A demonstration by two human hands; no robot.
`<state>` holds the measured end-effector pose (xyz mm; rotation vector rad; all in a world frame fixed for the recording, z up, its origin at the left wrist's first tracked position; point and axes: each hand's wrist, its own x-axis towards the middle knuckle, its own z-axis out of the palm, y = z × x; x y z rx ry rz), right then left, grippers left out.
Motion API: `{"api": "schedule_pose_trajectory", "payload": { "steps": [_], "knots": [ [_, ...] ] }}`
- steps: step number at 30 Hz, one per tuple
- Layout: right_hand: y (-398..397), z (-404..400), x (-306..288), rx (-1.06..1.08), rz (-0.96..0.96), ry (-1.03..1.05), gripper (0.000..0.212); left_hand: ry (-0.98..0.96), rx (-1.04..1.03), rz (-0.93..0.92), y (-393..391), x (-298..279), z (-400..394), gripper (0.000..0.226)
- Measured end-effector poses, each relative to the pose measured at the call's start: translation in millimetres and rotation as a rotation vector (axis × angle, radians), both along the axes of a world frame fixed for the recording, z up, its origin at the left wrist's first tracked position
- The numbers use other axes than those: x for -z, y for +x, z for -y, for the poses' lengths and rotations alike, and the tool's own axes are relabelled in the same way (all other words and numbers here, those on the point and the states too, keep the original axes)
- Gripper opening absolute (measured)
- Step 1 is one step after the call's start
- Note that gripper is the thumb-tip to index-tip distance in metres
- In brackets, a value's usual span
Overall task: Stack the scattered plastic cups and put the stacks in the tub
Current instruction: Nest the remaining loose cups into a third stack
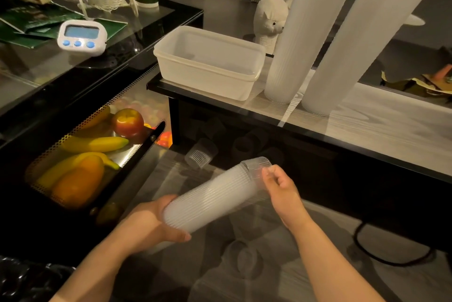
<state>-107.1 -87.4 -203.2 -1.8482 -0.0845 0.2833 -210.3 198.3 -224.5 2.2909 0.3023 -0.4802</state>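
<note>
Cup stack held level between both hands, low in front of the raised shelf.

The stack (215, 194) of ribbed clear cups lies tilted, its near end cupped in the left hand (149, 223), fingers curled under it; the right hand (281, 186) pinches the top cup (256, 167) at the far end. One loose cup (199, 155) lies on its side just beyond, near the shelf's (367, 118) black leg. The tub (208, 62), frosted and rectangular, sits on the shelf's left end with nothing in it, close to the edge; two tall stacks (318, 32) stand upright just to its right. At left, a perforated black tray (137, 155) holds an apple (128, 122), bananas (95, 144) and a pepper (78, 179).
</note>
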Motion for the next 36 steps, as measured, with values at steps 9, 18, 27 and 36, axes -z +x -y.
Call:
{"api": "schedule_pose_trajectory", "payload": {
  "steps": [9,18,27,36],
  "knots": [
    [8,13,-11,0.034,-0.043,0.06,0.028,0.006,0.005,0.014,5,2,2,0.097],
    [12,11,-18,-0.079,-0.097,0.007,0.042,-0.006,0.02,0.017,3,3,-1,0.09],
    [4,-23,-21,-0.183,-0.077,-0.087,0.032,0.116,0.087,0.022,16,-3,7,0.094],
    [76,-17,17,0.312,-0.295,-0.3,0.045,0.0,0.003,0.024,31,-3,12,0.081]
  ]
}}
